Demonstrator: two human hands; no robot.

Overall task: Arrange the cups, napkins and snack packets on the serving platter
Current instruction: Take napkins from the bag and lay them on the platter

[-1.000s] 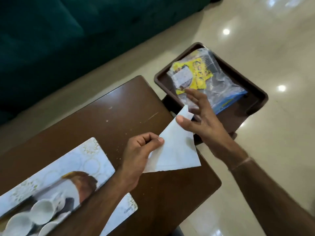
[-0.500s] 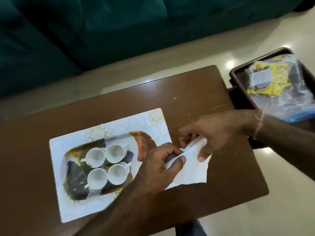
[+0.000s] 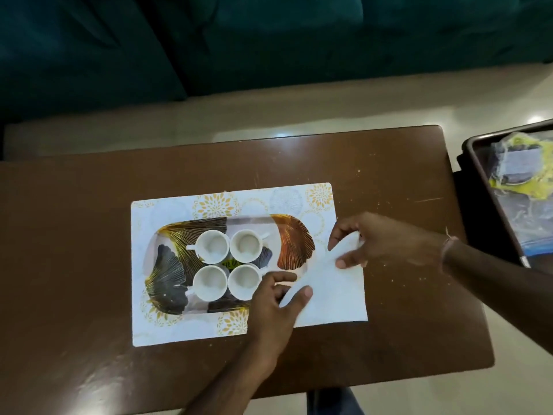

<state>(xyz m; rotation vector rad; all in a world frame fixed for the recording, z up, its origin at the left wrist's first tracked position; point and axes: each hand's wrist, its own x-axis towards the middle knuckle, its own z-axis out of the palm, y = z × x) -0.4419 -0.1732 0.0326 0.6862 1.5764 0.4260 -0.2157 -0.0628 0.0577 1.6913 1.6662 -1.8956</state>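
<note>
A leaf-patterned serving platter (image 3: 294,245) lies on a white floral placemat (image 3: 167,330) in the middle of the brown table (image 3: 74,235). Several white cups (image 3: 213,246) stand grouped on the platter. A white napkin (image 3: 332,292) lies over the platter's right end and the mat. My left hand (image 3: 276,301) pinches the napkin's left edge between thumb and fingers. My right hand (image 3: 386,242) grips its upper corner. Snack packets (image 3: 520,172), yellow and clear, lie in a dark tray (image 3: 472,163) at the right edge.
A dark teal sofa (image 3: 239,40) runs along the far side beyond a strip of pale tiled floor (image 3: 329,106). The dark tray sits on a low stand just off the table's right end.
Both hands carried the napkin left from near the dark tray to the platter's right end. The view swung left, bringing the whole platter and cups into view.
</note>
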